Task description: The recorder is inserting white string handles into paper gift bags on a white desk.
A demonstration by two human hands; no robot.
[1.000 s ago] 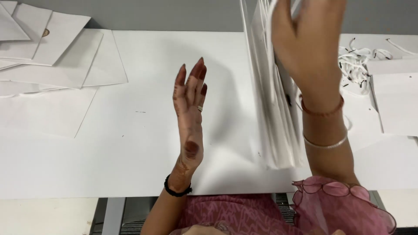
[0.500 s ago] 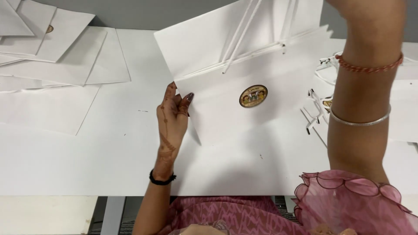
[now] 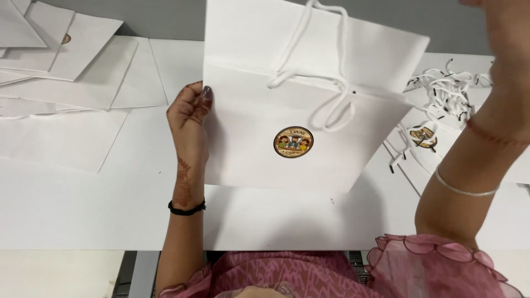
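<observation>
A white paper bag (image 3: 331, 160) with white rope handles (image 3: 309, 72) and a round colourful sticker (image 3: 293, 142) is held tilted above the white table (image 3: 83, 204), in front of me. My left hand (image 3: 190, 118) grips the bag's left edge, thumb on the front face. That wrist wears a black band. My right hand (image 3: 499, 27) is raised at the top right, blurred and partly cut off by the frame; what it holds does not show. Its forearm wears a thin bangle and a red thread.
Several flat white bags (image 3: 72, 60) lie spread at the back left. At the right lies a heap of white cords with black tips (image 3: 447, 88), beside another flat bag with a round sticker (image 3: 424, 136). More white sheets lie under the held bag.
The bag has come closer and more upright before me, its handles now in view. My left hand has shifted to pinch its left edge. My right arm stays raised at the right.
</observation>
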